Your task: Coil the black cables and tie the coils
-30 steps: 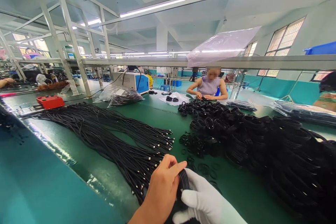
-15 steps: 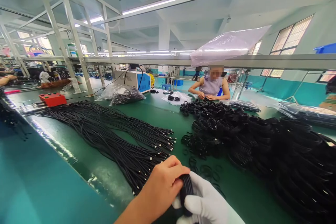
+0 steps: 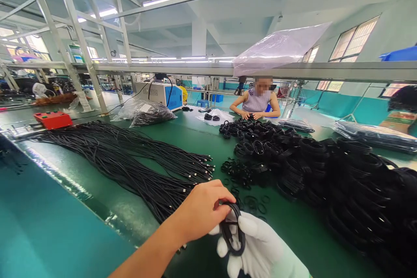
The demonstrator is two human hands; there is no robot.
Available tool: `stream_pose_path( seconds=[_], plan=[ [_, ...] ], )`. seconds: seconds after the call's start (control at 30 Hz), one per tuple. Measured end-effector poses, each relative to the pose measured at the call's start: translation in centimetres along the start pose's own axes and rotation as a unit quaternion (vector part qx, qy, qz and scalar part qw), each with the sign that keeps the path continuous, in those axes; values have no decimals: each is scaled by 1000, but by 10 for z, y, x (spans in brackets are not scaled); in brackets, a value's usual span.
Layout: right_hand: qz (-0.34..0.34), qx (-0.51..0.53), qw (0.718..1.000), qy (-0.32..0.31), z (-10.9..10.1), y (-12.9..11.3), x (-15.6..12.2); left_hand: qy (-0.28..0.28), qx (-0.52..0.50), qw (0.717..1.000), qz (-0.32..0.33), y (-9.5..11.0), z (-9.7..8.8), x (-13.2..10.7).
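My bare left hand (image 3: pixel 199 212) is closed, its fingertips pinching a small black rubber ring (image 3: pixel 235 233) at the top. My right hand (image 3: pixel 260 249), in a white glove, holds the same ring from below, with its fingers curled round it and round a thin black cable coil. Both hands hover low over the green table (image 3: pixel 182 139), at its near edge. Just left of them lie the metal-tipped ends of a long bundle of straight black cables (image 3: pixel 130 160). Loose black rings (image 3: pixel 250 202) are scattered just beyond my hands.
A big heap of coiled black cables (image 3: pixel 325 173) covers the table's right half. A person (image 3: pixel 257 102) sits at the far side handling coils. A red box (image 3: pixel 54 119), plastic bags (image 3: pixel 146 115) and a blue-and-white machine (image 3: pixel 163 94) stand at the back left.
The black ring, seen edge-on between my hands before, has turned so its open loop shows. Both hands have shifted slightly, and the view has tilted a little.
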State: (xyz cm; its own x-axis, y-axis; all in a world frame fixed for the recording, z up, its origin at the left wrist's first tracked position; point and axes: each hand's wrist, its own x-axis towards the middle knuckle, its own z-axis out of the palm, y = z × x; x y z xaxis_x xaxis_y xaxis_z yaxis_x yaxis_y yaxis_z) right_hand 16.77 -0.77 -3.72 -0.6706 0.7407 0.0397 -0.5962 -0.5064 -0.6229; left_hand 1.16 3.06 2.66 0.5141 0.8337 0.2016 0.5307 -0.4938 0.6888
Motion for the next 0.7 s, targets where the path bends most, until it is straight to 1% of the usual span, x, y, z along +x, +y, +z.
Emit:
stream_pose_path(
  seconds=[0.1, 0.17, 0.2, 0.27, 0.33, 0.4, 0.43, 0.47, 0.5, 0.6, 0.7],
  plan=[
    [-4, -15, 998, 61, 1, 1, 3, 24, 45, 998, -46, 0, -1, 0],
    [-14, -9, 994, 104, 0, 2, 6, 16, 34, 997, -63, -6, -4, -1],
    [-10, 5, 993, 118, -1, 2, 6, 1, 2, 998, -62, -10, -6, -3],
    [14, 45, 990, 137, 0, 2, 7, -41, -95, 993, -48, -22, -10, -6],
    [39, 76, 985, 150, 3, 1, 7, -76, -189, 978, -33, -36, -12, -10],
    [76, 74, 983, 147, 8, 0, 8, -89, -245, 965, -32, -46, -9, -12],
    [94, 63, 983, 144, 10, 0, 8, -85, -258, 962, -36, -49, -6, -13],
    [98, 43, 984, 145, 12, 1, 9, -76, -261, 961, -41, -50, -3, -13],
    [88, 14, 985, 148, 12, 2, 9, -63, -256, 964, -45, -50, 0, -13],
    [22, -95, 980, 176, 7, 4, 9, -25, -227, 973, -40, -44, 5, -12],
    [8, -165, 970, 179, 2, 2, 7, 16, -222, 974, -43, -40, 3, -11]
  ],
)
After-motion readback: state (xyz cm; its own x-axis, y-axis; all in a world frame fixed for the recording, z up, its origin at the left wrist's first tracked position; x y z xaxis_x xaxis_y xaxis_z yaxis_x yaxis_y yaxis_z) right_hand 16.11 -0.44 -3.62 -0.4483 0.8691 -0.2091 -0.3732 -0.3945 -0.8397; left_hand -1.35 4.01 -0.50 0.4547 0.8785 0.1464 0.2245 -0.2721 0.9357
